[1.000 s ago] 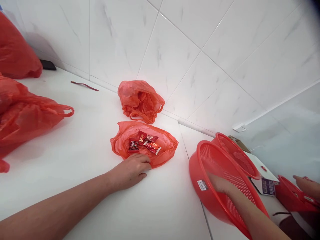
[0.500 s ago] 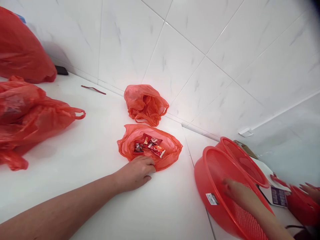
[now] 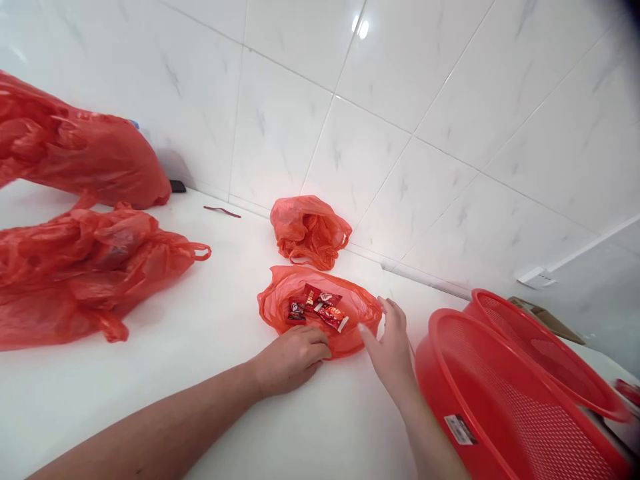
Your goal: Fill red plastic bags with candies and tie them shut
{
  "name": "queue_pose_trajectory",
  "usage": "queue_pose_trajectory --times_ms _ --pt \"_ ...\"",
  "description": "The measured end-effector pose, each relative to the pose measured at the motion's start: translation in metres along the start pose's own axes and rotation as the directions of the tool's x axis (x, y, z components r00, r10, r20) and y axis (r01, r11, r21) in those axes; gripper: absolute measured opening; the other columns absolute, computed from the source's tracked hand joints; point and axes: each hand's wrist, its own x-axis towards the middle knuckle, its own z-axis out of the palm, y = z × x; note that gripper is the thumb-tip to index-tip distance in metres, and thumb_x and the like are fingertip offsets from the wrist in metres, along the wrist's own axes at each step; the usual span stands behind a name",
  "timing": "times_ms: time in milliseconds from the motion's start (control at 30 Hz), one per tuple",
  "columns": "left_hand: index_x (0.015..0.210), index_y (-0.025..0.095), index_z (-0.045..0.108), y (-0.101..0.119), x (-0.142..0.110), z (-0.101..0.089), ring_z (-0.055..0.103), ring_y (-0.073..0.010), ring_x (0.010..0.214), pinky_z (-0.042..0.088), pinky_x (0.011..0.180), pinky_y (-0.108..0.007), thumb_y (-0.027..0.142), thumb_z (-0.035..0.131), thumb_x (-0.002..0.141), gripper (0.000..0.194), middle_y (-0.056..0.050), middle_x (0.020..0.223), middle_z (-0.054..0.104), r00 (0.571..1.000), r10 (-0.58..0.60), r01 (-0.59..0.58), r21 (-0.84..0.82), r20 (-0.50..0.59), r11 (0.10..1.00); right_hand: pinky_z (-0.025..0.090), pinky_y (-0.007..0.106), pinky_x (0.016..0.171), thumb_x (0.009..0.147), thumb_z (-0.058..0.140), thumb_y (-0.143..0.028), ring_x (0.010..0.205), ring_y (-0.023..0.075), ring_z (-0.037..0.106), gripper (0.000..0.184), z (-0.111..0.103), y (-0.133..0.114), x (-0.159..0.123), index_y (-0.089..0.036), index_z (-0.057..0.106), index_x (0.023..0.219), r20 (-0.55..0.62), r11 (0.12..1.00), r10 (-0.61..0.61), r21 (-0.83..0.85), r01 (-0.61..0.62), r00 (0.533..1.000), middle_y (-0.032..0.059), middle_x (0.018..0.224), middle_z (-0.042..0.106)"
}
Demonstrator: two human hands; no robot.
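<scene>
A thin red plastic bag [image 3: 280,285] lies spread open on the white table, with several small wrapped snack packets [image 3: 325,300] inside. At its near rim my left hand [image 3: 295,357] is closed, fingers pinching the bag's edge. My right hand [image 3: 393,343] is at the bag's right end, thumb and fingers apart, fingertips close to or touching the rim. No other item shows in the right hand.
A crumpled red bag [image 3: 310,230] rests against the tiled wall. Full red bags [image 3: 105,267] lie at left, near a black object [image 3: 177,187] and a thin red strip [image 3: 223,211]. Red mesh baskets [image 3: 480,393] stand at right.
My right hand has come out of the red basket and moved left to the bag's right end. The left hand stays at the near rim. The view has shifted left.
</scene>
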Motion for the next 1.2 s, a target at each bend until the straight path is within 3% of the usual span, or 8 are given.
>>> queue_pose_trajectory --times_ms 167,333,433,533,700,967,1067,1200 --pt "0.089 0.018 0.062 -0.009 0.0 -0.009 0.058 -0.0179 0.089 0.046 0.08 -0.032 0.004 0.039 0.084 0.027 -0.007 0.096 0.064 0.981 -0.096 0.107 0.057 -0.171 0.993 0.032 0.052 0.102 0.082 0.051 -0.041 0.128 0.0316 0.032 0.062 0.044 0.027 0.017 -0.015 0.032 0.134 -0.153 0.984 0.128 0.139 -0.107 0.98 0.0184 0.134 0.038" --pt "0.098 0.021 0.06 -0.029 0.005 -0.018 0.057 -0.0202 0.097 0.049 0.08 -0.033 0.015 0.043 0.087 0.021 -0.007 0.111 0.059 0.922 -0.319 0.353 0.136 -0.22 0.926 0.036 0.049 0.101 0.082 0.051 -0.041 0.125 0.0299 0.037 0.066 0.058 0.031 0.007 -0.015 0.027 0.138 -0.083 0.965 0.178 0.21 -0.157 0.981 0.0171 0.135 0.039" --pt "0.104 0.021 0.058 -0.036 0.013 -0.018 0.058 -0.0242 0.096 0.049 0.077 -0.037 0.023 0.057 0.08 0.024 -0.008 0.112 0.058 0.876 -0.453 0.48 0.204 -0.166 0.853 0.033 0.051 0.103 0.083 0.052 -0.038 0.128 0.0304 0.033 0.065 0.053 0.024 0.004 -0.016 0.026 0.138 -0.183 0.992 0.052 0.122 -0.03 0.982 0.0169 0.138 0.036" --pt "0.106 0.021 0.057 -0.037 0.017 -0.014 0.057 -0.0252 0.098 0.048 0.081 -0.037 0.023 0.061 0.077 0.03 -0.007 0.107 0.061 0.877 -0.467 0.481 0.201 -0.112 0.854 0.029 0.054 0.105 0.083 0.054 -0.03 0.132 0.0314 0.028 0.055 0.043 0.009 0.0 -0.021 0.035 0.134 -0.281 0.982 -0.185 -0.028 0.185 0.942 0.0139 0.142 0.031" --pt "0.106 0.023 0.057 -0.038 0.014 -0.012 0.058 -0.0229 0.097 0.047 0.082 -0.036 0.014 0.053 0.079 0.029 -0.006 0.1 0.065 0.882 -0.453 0.47 0.152 -0.133 0.87 0.041 0.047 0.1 0.084 0.05 -0.018 0.127 0.0275 0.039 0.044 0.045 -0.011 -0.014 -0.028 0.044 0.127 -0.154 0.92 -0.389 -0.019 0.39 0.908 0.0082 0.136 0.042" --pt "0.117 0.024 0.053 -0.04 0.004 -0.013 0.058 -0.022 0.103 0.048 0.087 -0.038 0.014 0.053 0.08 0.039 -0.005 0.112 0.063 0.865 -0.466 0.481 0.045 -0.186 0.875 0.051 0.047 0.084 0.083 0.051 -0.024 0.106 0.0272 0.056 0.055 0.067 0.005 -0.008 -0.021 0.035 0.135 0.042 0.997 -0.052 0.066 0.049 0.998 0.0107 0.123 0.056" --pt "0.116 0.024 0.054 -0.035 0.002 -0.013 0.055 -0.0219 0.109 0.047 0.092 -0.039 0.011 0.053 0.079 0.04 -0.005 0.118 0.061 0.887 -0.424 0.439 0.044 -0.182 0.898 0.052 0.047 0.08 0.079 0.056 -0.028 0.095 0.0261 0.061 0.055 0.066 0.007 -0.007 -0.024 0.04 0.131 0.068 0.996 -0.008 0.094 0.001 0.998 0.0083 0.113 0.062" --pt "0.114 0.022 0.057 -0.028 0.003 -0.012 0.051 -0.0229 0.114 0.045 0.096 -0.04 0.009 0.055 0.075 0.041 -0.007 0.123 0.057 0.915 -0.36 0.378 0.069 -0.184 0.923 0.049 0.045 0.084 0.074 0.061 -0.031 0.103 0.0268 0.058 0.051 0.06 0.002 -0.011 -0.023 0.046 0.122 0.052 0.995 0.008 0.098 -0.013 0.999 0.0077 0.115 0.061"
